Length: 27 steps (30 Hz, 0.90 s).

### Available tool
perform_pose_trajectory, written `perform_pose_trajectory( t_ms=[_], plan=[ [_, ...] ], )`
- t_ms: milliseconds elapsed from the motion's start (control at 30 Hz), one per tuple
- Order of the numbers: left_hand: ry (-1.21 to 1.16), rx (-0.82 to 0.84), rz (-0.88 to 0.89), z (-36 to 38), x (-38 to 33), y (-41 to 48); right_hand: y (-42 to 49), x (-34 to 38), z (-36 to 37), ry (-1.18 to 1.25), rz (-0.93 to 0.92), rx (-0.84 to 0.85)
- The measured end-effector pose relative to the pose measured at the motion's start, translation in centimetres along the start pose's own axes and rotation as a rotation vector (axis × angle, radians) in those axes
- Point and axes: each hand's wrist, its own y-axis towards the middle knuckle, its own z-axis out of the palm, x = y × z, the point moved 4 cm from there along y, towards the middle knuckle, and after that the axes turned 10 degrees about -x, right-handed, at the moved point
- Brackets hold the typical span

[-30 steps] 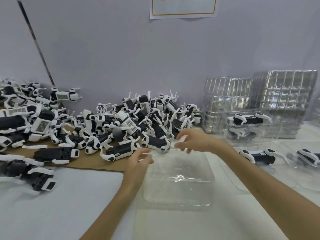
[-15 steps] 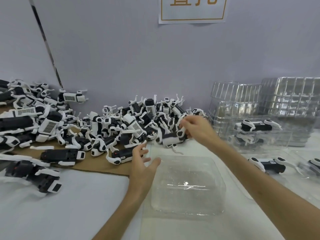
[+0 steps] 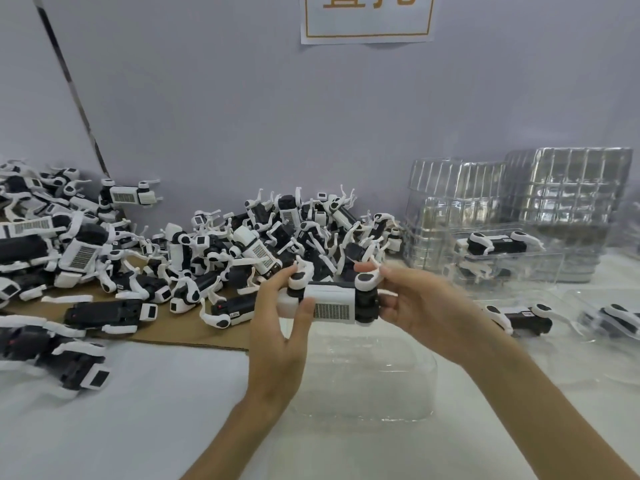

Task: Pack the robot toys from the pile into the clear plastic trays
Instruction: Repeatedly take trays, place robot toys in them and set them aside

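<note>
A black-and-white robot toy (image 3: 331, 303) hangs belly-up between both hands, its barcode label facing me. My left hand (image 3: 280, 317) grips its left end, thumb on the label side. My right hand (image 3: 412, 303) grips its right end near the black joint. Directly below them lies a clear plastic tray (image 3: 363, 379) with nothing in it. A big pile of robot toys (image 3: 263, 244) covers the table's back and left, partly on brown cardboard (image 3: 180, 327).
Stacks of clear trays (image 3: 512, 209) stand at the back right against the wall. A packed tray (image 3: 498, 251) sits in front of them, and more toys in trays (image 3: 519, 317) lie at the right. Loose toys (image 3: 62, 358) lie near the left edge.
My right hand has pulled a toy out of the pile toward me, and my left hand has risen from the tray's edge to take the toy's other end.
</note>
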Motion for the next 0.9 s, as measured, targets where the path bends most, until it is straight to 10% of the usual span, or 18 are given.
perform_pose_trajectory(
  t_ms=[700,900],
  plan=[
    [-0.179,-0.098,-0.222,-0.5,0.7,0.6,-2.9,-2.0,-0.3,-1.032,-1.164,-0.265],
    [-0.149,0.045,-0.222,-0.1,1.6,0.8,-3.0,-1.6,-0.9,-0.823,-1.086,-0.381]
  ],
)
